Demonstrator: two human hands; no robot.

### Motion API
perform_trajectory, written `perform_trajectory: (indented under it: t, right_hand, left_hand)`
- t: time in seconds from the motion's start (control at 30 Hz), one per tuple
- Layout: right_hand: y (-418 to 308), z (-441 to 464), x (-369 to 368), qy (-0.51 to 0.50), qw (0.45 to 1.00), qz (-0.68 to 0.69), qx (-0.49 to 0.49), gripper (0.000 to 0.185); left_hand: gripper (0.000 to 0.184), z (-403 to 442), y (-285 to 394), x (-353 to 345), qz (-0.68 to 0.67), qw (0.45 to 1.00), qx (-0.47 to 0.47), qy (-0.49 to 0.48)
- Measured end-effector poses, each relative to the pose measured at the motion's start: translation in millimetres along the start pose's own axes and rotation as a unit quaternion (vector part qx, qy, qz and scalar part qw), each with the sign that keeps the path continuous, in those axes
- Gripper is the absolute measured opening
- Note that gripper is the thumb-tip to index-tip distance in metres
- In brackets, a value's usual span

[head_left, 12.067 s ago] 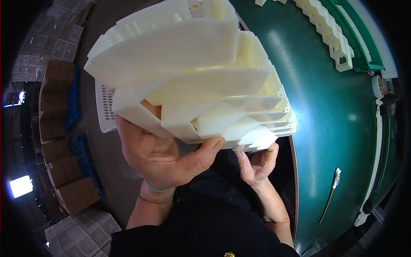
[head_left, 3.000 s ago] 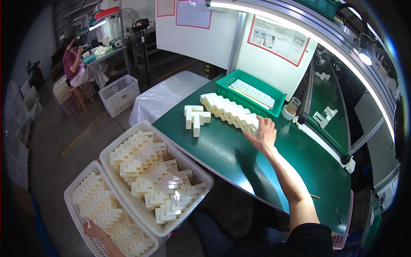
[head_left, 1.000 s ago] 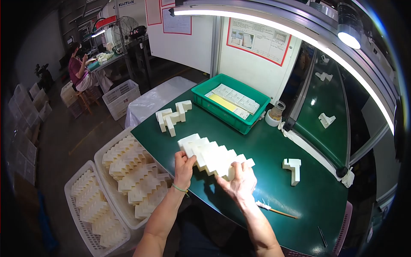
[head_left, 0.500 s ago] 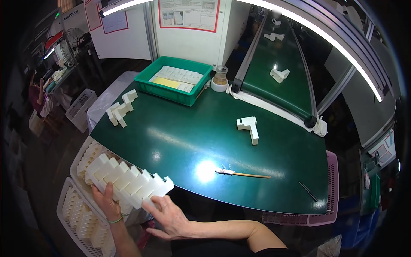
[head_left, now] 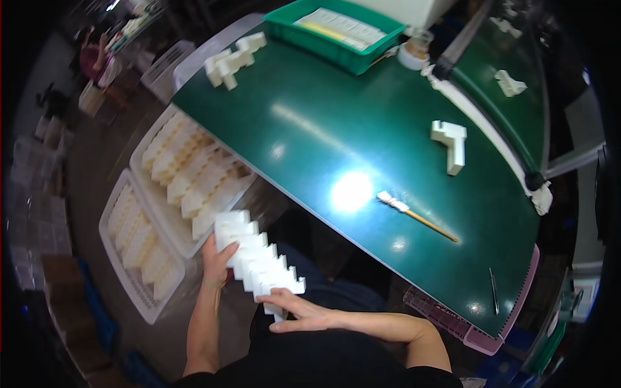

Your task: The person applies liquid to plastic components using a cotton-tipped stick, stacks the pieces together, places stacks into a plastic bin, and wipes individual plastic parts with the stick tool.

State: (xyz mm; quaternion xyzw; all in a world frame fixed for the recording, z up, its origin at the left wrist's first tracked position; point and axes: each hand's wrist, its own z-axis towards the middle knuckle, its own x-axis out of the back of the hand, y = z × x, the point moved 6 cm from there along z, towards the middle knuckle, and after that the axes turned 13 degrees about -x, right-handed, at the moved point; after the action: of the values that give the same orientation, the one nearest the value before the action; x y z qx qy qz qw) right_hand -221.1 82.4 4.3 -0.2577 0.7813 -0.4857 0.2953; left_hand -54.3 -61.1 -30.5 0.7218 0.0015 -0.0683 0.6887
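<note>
A nested row of several white L-shaped plastic parts [head_left: 254, 253] is held between my two hands, off the table's front edge. My left hand [head_left: 216, 260] grips the far left end, its thumb on top of the parts. At the near right end, my right hand [head_left: 303, 312] is closed on the last parts with its fingers over them. Just beyond my left hand stands a white crate [head_left: 145, 143] with rows of similar parts, and a second white crate [head_left: 155, 313] holds more. My palms are partly hidden.
On the green table [head_left: 304, 142] lie a single white part [head_left: 451, 143], a small nested group [head_left: 231, 61], a wooden-handled brush [head_left: 427, 226] and a black pen [head_left: 494, 291]. A green tray [head_left: 323, 52] with papers, a jar [head_left: 417, 48] and a conveyor belt [head_left: 491, 90] stand at the back.
My hands have carried the row of parts right and toward my body, away from above the crate. The view has turned down and left, showing more of the crates.
</note>
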Motion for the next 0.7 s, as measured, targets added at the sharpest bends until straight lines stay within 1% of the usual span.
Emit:
perform_trajectory:
  t: [0.03, 0.1, 0.13, 0.17, 0.2, 0.3, 0.37, 0.4, 0.43, 0.47, 0.5, 0.53, 0.57, 0.6, 0.63, 0.67, 0.7]
  right_hand:
    - [-2, -4, 1, 0.008, 1.0, 0.006, 0.007, 0.071]
    - [-5, -12, 3, 0.036, 0.999, -0.016, -0.023, 0.067]
    - [-3, -14, 4, 0.044, 0.999, -0.001, -0.031, 0.066]
    - [-1, -16, 5, 0.054, 0.998, 0.013, -0.038, 0.066]
    - [3, -19, 7, 0.065, 0.997, 0.016, -0.04, 0.061]
    - [-2, -34, 14, 0.101, 0.994, -0.025, -0.026, 0.048]
    - [-14, -53, 27, 0.149, 0.989, -0.022, 0.001, 0.041]
    - [-27, -68, 39, 0.193, 0.981, -0.003, 0.019, 0.036]
    - [-48, -87, 54, 0.247, 0.964, -0.071, 0.061, 0.034]
    - [-62, -107, 71, 0.318, 0.935, -0.123, 0.1, 0.035]
    - [-79, -130, 88, 0.405, 0.869, -0.241, 0.151, 0.036]
    - [-80, -150, 100, 0.494, 0.81, -0.286, 0.138, 0.037]
    - [-90, -171, 114, 0.592, 0.717, -0.341, 0.139, 0.037]
    - [-97, -180, 127, 0.625, 0.664, -0.4, 0.091, 0.037]
    - [-102, -192, 137, 0.668, 0.592, -0.45, 0.035, 0.038]
    - [-89, -200, 152, 0.671, 0.575, -0.467, -0.023, 0.044]
    - [-82, -204, 161, 0.681, 0.554, -0.471, -0.084, 0.047]
  left_hand:
    - [0.047, 4, 1, -7, -0.009, 1.0, 0.004, -0.013]
    - [0.048, 10, -7, -17, -0.024, 0.998, 0.006, -0.055]
    - [0.048, 12, -9, -17, -0.022, 0.999, 0.011, -0.044]
    - [0.05, 14, -10, -22, 0.015, 0.997, 0.008, -0.076]
    - [0.052, 15, -11, -28, 0.051, 0.993, 0.004, -0.109]
    - [0.055, 17, -11, -42, 0.035, 0.991, 0.012, -0.126]
    - [0.057, 17, -11, -45, 0.037, 0.991, 0.015, -0.13]
    - [0.055, 17, -10, -48, 0.029, 0.991, 0.011, -0.133]
    - [0.054, 16, -10, -48, 0.022, 0.991, 0.007, -0.135]
    - [0.054, 13, -14, -44, 0.023, 0.99, 0.007, -0.135]
    - [0.053, 9, -21, -36, 0.047, 0.989, 0.008, -0.141]
    - [0.053, 10, -21, -35, 0.067, 0.986, -0.003, -0.154]
    - [0.055, 6, -21, -34, 0.072, 0.987, -0.024, -0.141]
    - [0.057, 8, -20, -35, 0.051, 0.987, -0.031, -0.151]
    - [0.06, 11, -20, -35, 0.019, 0.987, -0.026, -0.156]
    - [0.062, 11, -23, -35, -0.026, 0.989, -0.031, -0.143]
    - [0.085, 14, -34, -33, -0.042, 0.986, 0.018, -0.162]
